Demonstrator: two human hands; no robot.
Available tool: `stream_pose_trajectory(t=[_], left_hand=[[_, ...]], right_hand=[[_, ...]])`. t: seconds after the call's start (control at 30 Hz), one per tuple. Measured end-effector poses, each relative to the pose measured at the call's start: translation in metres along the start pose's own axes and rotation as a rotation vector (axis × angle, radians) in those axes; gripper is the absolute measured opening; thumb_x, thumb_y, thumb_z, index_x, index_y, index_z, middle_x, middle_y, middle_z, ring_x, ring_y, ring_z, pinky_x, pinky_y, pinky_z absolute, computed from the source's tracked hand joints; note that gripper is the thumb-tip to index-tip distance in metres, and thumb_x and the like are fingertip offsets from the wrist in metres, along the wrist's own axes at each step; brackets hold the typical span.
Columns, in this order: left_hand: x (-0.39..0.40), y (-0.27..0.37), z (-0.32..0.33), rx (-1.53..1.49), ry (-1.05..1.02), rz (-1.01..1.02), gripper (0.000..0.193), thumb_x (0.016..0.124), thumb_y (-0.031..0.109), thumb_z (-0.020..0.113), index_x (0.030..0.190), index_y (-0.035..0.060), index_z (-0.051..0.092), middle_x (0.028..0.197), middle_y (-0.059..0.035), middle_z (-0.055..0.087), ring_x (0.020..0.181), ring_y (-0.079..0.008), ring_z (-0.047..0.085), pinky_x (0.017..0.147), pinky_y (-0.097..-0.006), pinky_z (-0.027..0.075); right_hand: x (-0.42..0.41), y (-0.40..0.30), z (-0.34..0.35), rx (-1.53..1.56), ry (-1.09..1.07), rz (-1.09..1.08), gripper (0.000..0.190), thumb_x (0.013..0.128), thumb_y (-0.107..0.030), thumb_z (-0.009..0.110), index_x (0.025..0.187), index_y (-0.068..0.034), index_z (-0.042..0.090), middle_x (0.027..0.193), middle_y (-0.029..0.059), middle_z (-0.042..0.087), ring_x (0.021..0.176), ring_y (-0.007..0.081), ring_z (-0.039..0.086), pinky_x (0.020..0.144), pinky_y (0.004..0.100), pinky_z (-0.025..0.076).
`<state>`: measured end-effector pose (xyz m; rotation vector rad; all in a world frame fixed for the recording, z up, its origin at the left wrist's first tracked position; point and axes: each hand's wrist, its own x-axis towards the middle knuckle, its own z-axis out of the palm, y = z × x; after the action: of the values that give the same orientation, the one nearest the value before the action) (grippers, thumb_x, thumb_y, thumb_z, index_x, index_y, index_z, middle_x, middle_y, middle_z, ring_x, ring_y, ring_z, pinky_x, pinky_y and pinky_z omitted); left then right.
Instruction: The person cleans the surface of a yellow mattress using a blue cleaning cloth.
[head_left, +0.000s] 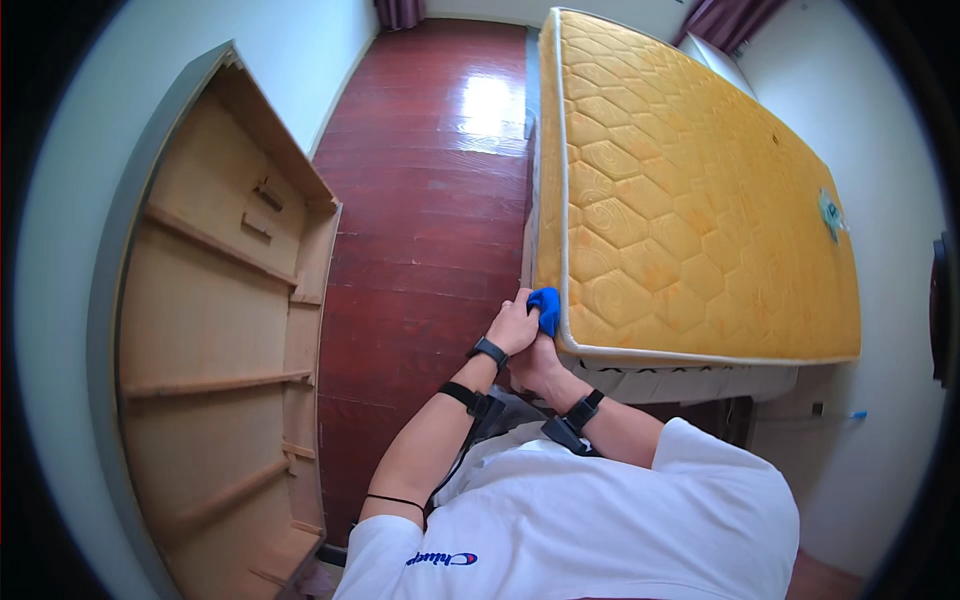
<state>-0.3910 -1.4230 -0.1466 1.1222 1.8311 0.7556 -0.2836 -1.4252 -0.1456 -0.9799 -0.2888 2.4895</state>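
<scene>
Both my hands meet at the near left corner of a yellow quilted mattress (697, 195) with white piping. A bunched blue cloth (547, 309) is in my left hand (516, 326), whose fingers curl around its left side. Just below it, my right hand (534, 365) touches the lower end of the cloth. Its fingers are partly hidden behind my left hand, so its grip does not show. The cloth lies against the mattress's side edge. Under the mattress, a pale fabric-covered base (675, 384) shows.
A large wooden frame panel (217, 315) with cross slats leans against the left wall. Dark red floorboards (420, 225) run between it and the bed. A small greenish plastic packet (831, 214) lies at the mattress's right edge. Purple curtains (401, 13) hang at the back.
</scene>
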Motion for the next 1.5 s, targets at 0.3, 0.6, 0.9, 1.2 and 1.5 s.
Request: stream_pose_trajectory(t=[0.3, 0.6, 0.9, 1.2, 1.5], left_hand=[[0.099, 0.038, -0.017, -0.593, -0.349, -0.258, 0.02, 0.099, 0.005, 0.059, 0.119, 0.0036, 0.058, 0.101, -0.0108, 0.067, 0.084, -0.0191, 0.067, 0.069, -0.0348, 0.058], [0.273, 0.08, -0.044, -0.652, -0.312, -0.292, 0.029, 0.101, -0.003, 0.043, 0.125, 0.0049, 0.058, 0.104, -0.0095, 0.069, 0.084, -0.0201, 0.072, 0.071, -0.0369, 0.063], [0.415, 0.094, -0.054, -0.961, -0.186, -0.289, 0.015, 0.106, 0.005, 0.053, 0.12, 0.0056, 0.058, 0.101, -0.0083, 0.07, 0.083, -0.0194, 0.071, 0.073, -0.0373, 0.064], [0.582, 0.135, -0.104, -1.089, -0.148, -0.236, 0.026, 0.103, 0.0, 0.042, 0.123, 0.0052, 0.057, 0.106, -0.0115, 0.069, 0.092, -0.0257, 0.071, 0.079, -0.0432, 0.064], [0.762, 0.18, -0.162, -1.089, -0.155, -0.233, 0.022, 0.104, 0.004, 0.047, 0.123, 0.0057, 0.056, 0.103, -0.011, 0.068, 0.085, -0.0246, 0.07, 0.072, -0.042, 0.062]], right_hand=[[-0.046, -0.188, 0.043, -1.664, -0.051, -0.592, 0.041, 0.099, -0.018, 0.069, 0.139, -0.007, 0.066, 0.145, 0.0146, 0.062, 0.13, 0.0359, 0.06, 0.108, 0.0471, 0.048], [0.121, -0.302, 0.014, -2.101, 1.123, -0.76, 0.08, 0.103, -0.054, 0.056, 0.169, -0.017, 0.03, 0.175, 0.0218, 0.02, 0.162, 0.0433, 0.014, 0.128, 0.0649, 0.009], [0.218, -0.402, 0.059, -1.991, 1.252, -0.67, 0.087, 0.103, -0.063, 0.05, 0.171, -0.017, 0.022, 0.177, 0.023, 0.009, 0.163, 0.0464, 0.002, 0.118, 0.0825, 0.0], [0.274, -0.457, 0.095, -1.939, 1.323, -0.419, 0.087, 0.103, -0.067, 0.045, 0.172, -0.023, 0.017, 0.179, 0.0189, 0.002, 0.162, 0.0504, -0.005, 0.113, 0.0884, 0.0], [0.339, -0.52, 0.123, -1.737, 1.547, -0.28, 0.085, 0.103, -0.064, 0.048, 0.172, -0.025, 0.017, 0.179, 0.0163, 0.005, 0.163, 0.048, -0.001, 0.115, 0.086, 0.001]])
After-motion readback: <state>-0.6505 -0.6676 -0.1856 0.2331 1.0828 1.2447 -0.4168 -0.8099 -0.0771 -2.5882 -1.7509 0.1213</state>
